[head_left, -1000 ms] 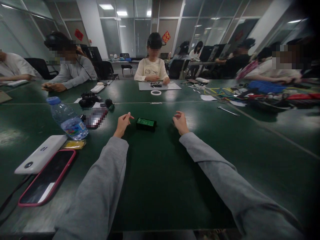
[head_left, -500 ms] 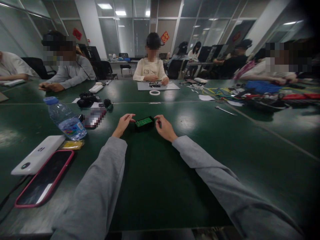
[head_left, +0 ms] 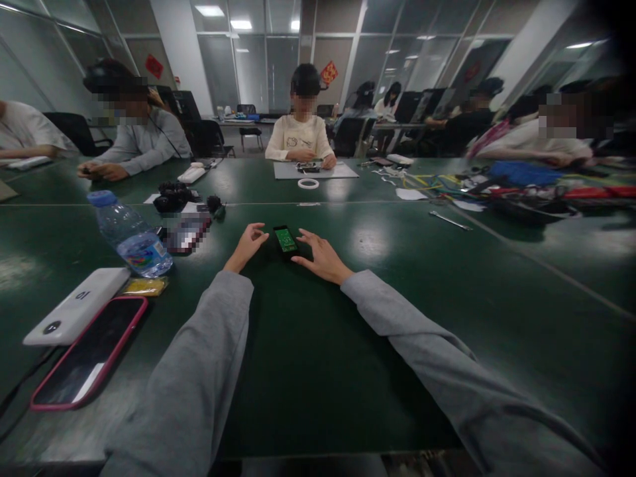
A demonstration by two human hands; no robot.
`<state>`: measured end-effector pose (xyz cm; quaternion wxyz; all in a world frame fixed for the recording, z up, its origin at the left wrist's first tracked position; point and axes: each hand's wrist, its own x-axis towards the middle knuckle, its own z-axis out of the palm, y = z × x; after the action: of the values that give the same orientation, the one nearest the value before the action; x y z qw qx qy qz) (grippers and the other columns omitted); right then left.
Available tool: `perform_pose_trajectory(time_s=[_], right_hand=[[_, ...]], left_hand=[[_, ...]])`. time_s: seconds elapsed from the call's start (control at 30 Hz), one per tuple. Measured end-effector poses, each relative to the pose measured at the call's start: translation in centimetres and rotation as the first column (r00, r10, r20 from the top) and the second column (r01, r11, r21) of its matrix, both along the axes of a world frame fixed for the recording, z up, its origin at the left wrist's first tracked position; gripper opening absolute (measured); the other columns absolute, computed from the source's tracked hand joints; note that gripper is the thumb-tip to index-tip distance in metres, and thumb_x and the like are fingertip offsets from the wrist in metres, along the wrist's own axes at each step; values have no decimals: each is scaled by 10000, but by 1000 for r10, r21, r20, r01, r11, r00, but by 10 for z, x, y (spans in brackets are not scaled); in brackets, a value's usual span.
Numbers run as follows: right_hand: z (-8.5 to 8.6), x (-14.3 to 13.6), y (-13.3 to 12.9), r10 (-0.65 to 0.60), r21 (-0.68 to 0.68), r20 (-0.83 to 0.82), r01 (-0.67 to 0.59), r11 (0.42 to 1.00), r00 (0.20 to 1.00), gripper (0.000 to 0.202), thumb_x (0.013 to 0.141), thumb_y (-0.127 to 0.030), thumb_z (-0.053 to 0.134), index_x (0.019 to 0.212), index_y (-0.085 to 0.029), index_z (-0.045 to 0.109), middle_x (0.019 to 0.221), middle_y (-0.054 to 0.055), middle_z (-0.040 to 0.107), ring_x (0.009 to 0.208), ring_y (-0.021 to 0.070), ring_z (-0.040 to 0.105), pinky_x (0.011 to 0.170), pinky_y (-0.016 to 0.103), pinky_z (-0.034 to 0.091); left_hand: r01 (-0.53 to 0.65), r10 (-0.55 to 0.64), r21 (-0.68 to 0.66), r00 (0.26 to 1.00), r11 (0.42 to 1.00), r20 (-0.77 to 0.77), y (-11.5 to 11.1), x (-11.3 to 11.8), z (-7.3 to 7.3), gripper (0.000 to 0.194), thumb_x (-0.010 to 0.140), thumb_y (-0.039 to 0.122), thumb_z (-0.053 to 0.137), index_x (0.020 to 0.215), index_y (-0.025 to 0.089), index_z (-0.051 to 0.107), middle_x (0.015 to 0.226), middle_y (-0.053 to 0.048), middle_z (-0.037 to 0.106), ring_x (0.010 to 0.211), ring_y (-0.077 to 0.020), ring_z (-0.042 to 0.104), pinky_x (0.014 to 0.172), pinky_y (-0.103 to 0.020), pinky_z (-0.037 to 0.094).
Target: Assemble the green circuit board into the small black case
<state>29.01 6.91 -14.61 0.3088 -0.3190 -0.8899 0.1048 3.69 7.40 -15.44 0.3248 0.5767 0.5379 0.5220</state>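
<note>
A small black rectangular piece with a green face and pale marks, like a circuit board in a black case (head_left: 285,240), lies on the green table between my hands, its long side pointing away from me. My left hand (head_left: 247,245) is just left of it, fingers curved and apart, with a small gap to the piece. My right hand (head_left: 320,257) is on the other side, thumb and fingers spread around its near right corner. Whether the right fingertips touch the edge I cannot tell. Neither hand grips anything.
To the left are a water bottle (head_left: 132,238), a white power bank (head_left: 77,306), a pink-framed phone (head_left: 92,354) and a yellow packet (head_left: 145,286). A wrench (head_left: 450,221) and tangled cables (head_left: 447,182) lie right. Across the table, a person works over a white board (head_left: 342,170).
The green-faced piece has turned from lying crosswise to lying lengthwise. My right hand has uncurled and spread its fingers; my left fingers have drawn slightly back from the piece.
</note>
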Motion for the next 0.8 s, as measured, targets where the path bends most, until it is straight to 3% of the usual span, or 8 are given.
perform_pose_trajectory(time_s=[0.1,0.2,0.33,0.5,0.7,0.8], right_hand=[[6,-1,-5,38,50,73,-42,998,997,726,854,-586,525,1448,-267,255,1279,105,518,1187,294,459,953,482,397],[10,-3,-8,76,85,135,-88,992,988,632,874,-558,512,1421,-303,324,1237,88,537,1134,283,480,925,459,412],[10,-2,-9,90,85,104,-99,991,991,533,903,-542,471,1369,-293,403,1210,72,557,1107,260,498,923,433,412],[12,1,-10,49,54,22,-50,997,999,375,932,-514,422,1187,-276,559,1145,53,589,1069,244,516,920,409,408],[14,2,-10,-3,56,-28,4,998,1000,353,937,-483,423,1181,-269,561,1120,58,576,1043,244,508,910,410,413],[12,2,-7,-14,66,-37,16,998,999,336,943,-447,419,1184,-265,566,1099,66,563,1038,245,501,910,416,416]], left_hand=[[53,-52,40,998,998,-27,3,-1,-5,559,787,224,583,1311,181,395,1255,-119,562,982,-167,568,899,-355,439],[147,-143,41,987,988,-77,3,-2,-6,600,797,197,563,1359,216,355,1341,-115,514,1085,-177,541,987,-384,382],[170,-169,11,985,985,-35,1,-1,-3,497,811,211,544,1300,182,455,1162,-111,624,1025,-176,584,948,-352,411],[-37,37,-35,999,999,-1,-2,-1,4,361,847,286,501,1173,145,566,736,-39,628,662,-137,573,703,-294,465],[26,-25,-23,999,999,30,-7,1,8,363,850,327,510,1177,180,567,1026,-78,663,822,-146,587,719,-266,442],[25,-24,-25,1000,999,16,-7,0,8,354,838,385,520,1109,181,622,798,-42,654,704,-140,572,658,-257,417]])
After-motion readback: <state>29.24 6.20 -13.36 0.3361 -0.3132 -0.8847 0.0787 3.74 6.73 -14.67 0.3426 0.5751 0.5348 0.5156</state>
